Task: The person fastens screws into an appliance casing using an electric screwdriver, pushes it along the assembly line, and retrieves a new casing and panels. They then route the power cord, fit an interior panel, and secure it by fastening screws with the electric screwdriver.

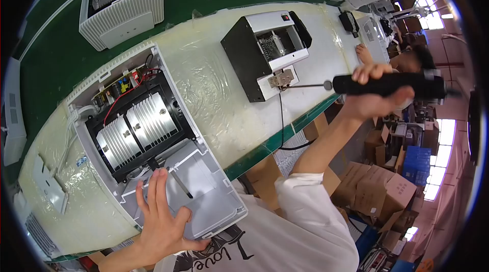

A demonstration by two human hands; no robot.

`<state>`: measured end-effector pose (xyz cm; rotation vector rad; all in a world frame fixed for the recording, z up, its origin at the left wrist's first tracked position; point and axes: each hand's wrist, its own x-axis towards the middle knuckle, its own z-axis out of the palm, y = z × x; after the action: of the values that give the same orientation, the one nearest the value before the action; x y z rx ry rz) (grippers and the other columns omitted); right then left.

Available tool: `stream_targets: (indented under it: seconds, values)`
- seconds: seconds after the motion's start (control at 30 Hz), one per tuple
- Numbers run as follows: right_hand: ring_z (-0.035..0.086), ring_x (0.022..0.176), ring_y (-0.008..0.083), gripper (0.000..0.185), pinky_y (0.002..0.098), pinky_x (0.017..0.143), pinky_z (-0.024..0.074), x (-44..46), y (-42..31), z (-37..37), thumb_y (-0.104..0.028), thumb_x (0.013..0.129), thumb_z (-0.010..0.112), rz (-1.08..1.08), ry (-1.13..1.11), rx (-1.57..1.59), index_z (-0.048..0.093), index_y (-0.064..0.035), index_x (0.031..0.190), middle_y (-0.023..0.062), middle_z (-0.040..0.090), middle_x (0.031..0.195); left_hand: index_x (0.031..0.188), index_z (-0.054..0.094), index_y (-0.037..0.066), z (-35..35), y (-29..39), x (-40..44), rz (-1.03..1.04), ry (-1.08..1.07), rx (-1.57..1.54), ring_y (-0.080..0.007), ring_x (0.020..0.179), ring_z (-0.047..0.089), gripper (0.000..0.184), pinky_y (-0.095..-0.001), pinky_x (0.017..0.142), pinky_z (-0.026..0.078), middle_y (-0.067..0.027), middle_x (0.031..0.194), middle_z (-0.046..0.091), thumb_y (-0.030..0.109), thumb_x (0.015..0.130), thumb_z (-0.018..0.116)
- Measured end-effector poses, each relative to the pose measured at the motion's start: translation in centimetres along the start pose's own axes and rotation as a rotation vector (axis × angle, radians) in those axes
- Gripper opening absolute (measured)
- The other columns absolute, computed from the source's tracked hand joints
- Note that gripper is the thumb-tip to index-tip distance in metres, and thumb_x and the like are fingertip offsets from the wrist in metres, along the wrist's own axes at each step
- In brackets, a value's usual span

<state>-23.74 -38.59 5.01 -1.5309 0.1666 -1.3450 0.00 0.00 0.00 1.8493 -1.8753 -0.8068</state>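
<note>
My right hand (374,100) is wrapped round a black electric screwdriver (425,84). The long thin bit points left, and its tip is at the metal pick-up block (281,78) of a screw feeder (244,55); whether a screw is on the tip cannot be made out. My left hand (162,221) lies with fingers spread over the lower end of an open white appliance housing (211,190). Its fingertips are by the black frame around two ribbed silver cylinders (137,132). A wired circuit board (122,86) shows along the housing's far side.
A similar white unit (125,22) stands on the green surface beyond the film-covered table (204,99). A flat white panel (49,185) lies at the left. Cardboard boxes (374,188) are stacked at the right. Another person's hand (363,54) shows farther along the bench.
</note>
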Motion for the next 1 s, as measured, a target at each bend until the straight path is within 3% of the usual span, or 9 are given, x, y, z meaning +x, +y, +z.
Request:
stream_targets:
  seconds: [0.13, 0.17, 0.53, 0.77, 0.8, 0.9, 0.93, 0.97, 1.0]
  values:
    - [0.049, 0.052, 0.0197, 0.064, 0.0339, 0.05, 0.0426, 3.6, 0.4, 4.6, -0.063, 0.09, 0.044, 0.032, 0.207, -0.273, 0.054, 0.0, 0.086, 0.0078, 0.052, 0.069, 0.069, 0.051, 0.004, 1.0, 0.1, 0.5, 0.015, 0.05, -0.031, -0.0567, 0.133, 0.018, 0.061, -0.0694, 0.103, 0.004, -0.0438, 0.141, 0.017, 0.054, 0.051, 0.081]
    - [0.05, 0.052, 0.02, 0.062, 0.0341, 0.05, 0.0425, 4.0, 1.0, 5.3, -0.062, 0.091, 0.045, 0.047, 0.174, -0.326, 0.052, -0.0004, 0.083, 0.0086, 0.052, 0.069, 0.069, 0.051, 0.004, 0.7, 0.3, 0.3, 0.006, 0.052, -0.034, -0.0568, 0.133, 0.018, 0.06, -0.0693, 0.103, 0.004, -0.0438, 0.141, 0.017, 0.053, 0.051, 0.081]
    - [0.053, 0.045, 0.0202, 0.035, 0.0321, 0.041, 0.0452, 5.3, 2.2, 9.1, -0.037, 0.097, 0.049, -0.018, 0.12, -0.469, 0.04, -0.0028, 0.095, 0.0119, 0.053, 0.064, 0.074, 0.053, 0.002, 0.1, 0.1, -0.1, 0.061, 0.095, -0.052, -0.0564, 0.132, 0.02, 0.064, -0.0695, 0.103, 0.006, -0.0428, 0.139, 0.019, 0.05, 0.045, 0.083]
    - [0.053, 0.044, 0.019, 0.034, 0.0316, 0.039, 0.0442, 5.3, 3.1, 8.0, -0.037, 0.096, 0.052, 0.078, 0.142, -0.462, 0.041, -0.0048, 0.095, 0.0101, 0.053, 0.063, 0.071, 0.051, 0.002, 0.2, 0.1, -0.2, 0.076, 0.1, -0.043, -0.0567, 0.132, 0.02, 0.064, -0.0684, 0.104, 0.006, -0.0428, 0.139, 0.019, 0.05, 0.045, 0.084]
    - [0.053, 0.042, 0.0168, 0.034, 0.027, 0.036, 0.0423, 4.8, 3.0, 7.6, -0.036, 0.094, 0.056, 0.112, 0.153, -0.378, 0.039, -0.0074, 0.103, 0.0089, 0.055, 0.062, 0.069, 0.05, 0.003, 0.2, 0.1, -0.2, 0.073, 0.11, -0.045, -0.0567, 0.132, 0.019, 0.064, -0.0679, 0.104, 0.006, -0.0424, 0.139, 0.019, 0.05, 0.045, 0.084]
    - [0.051, 0.042, 0.0183, 0.051, 0.0296, 0.039, 0.0433, 3.9, 0.6, 7.0, -0.053, 0.094, 0.047, 0.109, 0.167, -0.396, 0.048, -0.0027, 0.086, 0.0081, 0.053, 0.061, 0.076, 0.056, 0.0, -0.3, 0.1, -0.2, 0.06, 0.074, -0.052, -0.0552, 0.133, 0.019, 0.064, -0.0695, 0.104, 0.008, -0.0434, 0.14, 0.017, 0.049, 0.047, 0.083]
    - [0.052, 0.055, 0.0177, 0.054, 0.0297, 0.052, 0.045, 3.6, -1.5, 7.5, -0.059, 0.089, 0.052, 0.155, 0.133, -0.39, 0.051, -0.0054, 0.088, 0.0059, 0.055, 0.069, 0.077, 0.056, -0.001, -0.3, 0.1, -0.2, 0.074, 0.072, -0.058, -0.0549, 0.134, 0.018, 0.064, -0.0693, 0.104, 0.008, -0.0432, 0.141, 0.017, 0.05, 0.048, 0.082]
    - [0.052, 0.068, 0.0161, 0.057, 0.0283, 0.064, 0.0448, 4.0, -3.4, 5.3, -0.063, 0.084, 0.056, 0.355, 0.032, -0.085, 0.052, -0.0071, 0.091, 0.003, 0.054, 0.078, 0.078, 0.056, -0.001, -0.3, 0.0, -0.2, 0.076, 0.068, -0.065, -0.0545, 0.134, 0.018, 0.064, -0.0691, 0.105, 0.008, -0.043, 0.141, 0.017, 0.05, 0.049, 0.082]
    - [0.052, 0.067, 0.0158, 0.056, 0.0279, 0.064, 0.0447, 4.1, -5.3, 5.6, -0.062, 0.083, 0.057, 0.365, -0.086, 0.008, 0.052, -0.0072, 0.09, 0.0028, 0.054, 0.078, 0.078, 0.056, -0.001, -0.3, -0.1, -0.4, 0.07, 0.063, -0.069, -0.0541, 0.134, 0.017, 0.063, -0.0689, 0.105, 0.008, -0.0428, 0.141, 0.017, 0.05, 0.05, 0.082]
